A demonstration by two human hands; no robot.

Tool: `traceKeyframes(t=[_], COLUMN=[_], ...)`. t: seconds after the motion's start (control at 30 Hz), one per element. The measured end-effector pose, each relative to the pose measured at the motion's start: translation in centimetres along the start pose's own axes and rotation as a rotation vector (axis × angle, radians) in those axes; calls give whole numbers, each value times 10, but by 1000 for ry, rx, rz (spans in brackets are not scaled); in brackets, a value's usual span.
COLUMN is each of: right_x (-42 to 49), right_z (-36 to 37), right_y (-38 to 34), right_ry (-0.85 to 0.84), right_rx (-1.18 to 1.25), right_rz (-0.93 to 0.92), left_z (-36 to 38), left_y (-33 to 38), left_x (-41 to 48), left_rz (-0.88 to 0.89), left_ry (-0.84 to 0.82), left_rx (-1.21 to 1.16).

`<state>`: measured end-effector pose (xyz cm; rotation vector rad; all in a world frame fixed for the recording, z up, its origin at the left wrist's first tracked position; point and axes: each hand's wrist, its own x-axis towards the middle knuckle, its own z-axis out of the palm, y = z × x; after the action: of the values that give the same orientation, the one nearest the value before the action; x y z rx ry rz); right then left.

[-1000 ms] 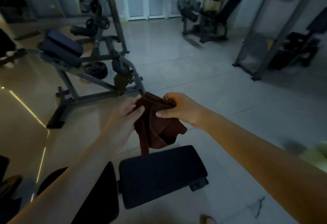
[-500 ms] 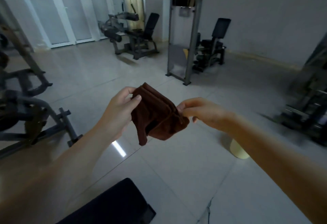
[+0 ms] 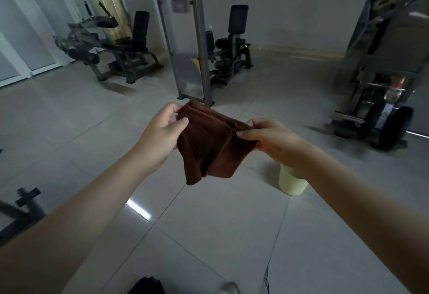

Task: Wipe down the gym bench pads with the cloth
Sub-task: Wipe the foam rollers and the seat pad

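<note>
floor (image 3: 209, 235): pale tiles, spread below the cloth and on every side of it
tall machine (image 3: 183, 49): a grey upright frame beyond the cloth, its foot showing just past the cloth's top edge; I judge it stands well apart from the cloth
dark shape (image 3: 148, 285): at the bottom edge of view, below the cloth and nearer me; it may be a bench pad, but too little shows to tell
cloth (image 3: 209, 145): brown and folded in layers, held up in the air between my two grips; its lower corners hang free and it touches no pad
cup (image 3: 291, 183): pale, standing on the floor below and to the right of the cloth, partly behind my right forearm
left grip (image 3: 160, 131): closed on the cloth's left edge, thumb across the front, fingers curled behind
right grip (image 3: 269, 139): pinching the cloth's right edge between thumb and fingertips
step in hand: I judge I am squaring the cloth into a wad; no pad lies under the cloth
next move: it calls for finding a pad below the cloth, settling the cloth flat into one grip, tucking the loose corners in, then pressing it down on the pad
</note>
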<state>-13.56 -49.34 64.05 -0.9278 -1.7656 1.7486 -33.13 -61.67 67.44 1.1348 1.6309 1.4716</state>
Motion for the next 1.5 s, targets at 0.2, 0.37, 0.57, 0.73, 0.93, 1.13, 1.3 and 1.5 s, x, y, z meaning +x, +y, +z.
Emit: traceKeyframes(t=[0.2, 0.37, 0.57, 0.73, 0.93, 1.13, 1.3, 1.5], right_x=[104, 230, 374, 468, 561, 632, 652, 599], right_z=[2, 26, 95, 180, 315, 464, 580, 688], right_y=[-17, -45, -88, -111, -115, -124, -145, -140], right_ry=[168, 159, -4, -171, -434, -774, -1090, -1573], right_rx=[31, -109, -209, -263, -311, -311, -230, -137], right_rz=[19, 38, 29, -47, -155, -270, -315, -318], left_z=[-12, -65, -169, -258, -364, -478, -564, -588], left_y=[-29, -54, -60, -78, -109, -137, -138, -117], left_x=[110, 211, 296, 332, 347, 353, 337, 283], left_rz=[-229, -348, -308, -219, -372, -482, -515, -321], left_ry=[26, -64, -24, 204, 618, 1037, 1421, 1874], left_rx=[-144, -239, -115, 199, 225, 136, -22, -358])
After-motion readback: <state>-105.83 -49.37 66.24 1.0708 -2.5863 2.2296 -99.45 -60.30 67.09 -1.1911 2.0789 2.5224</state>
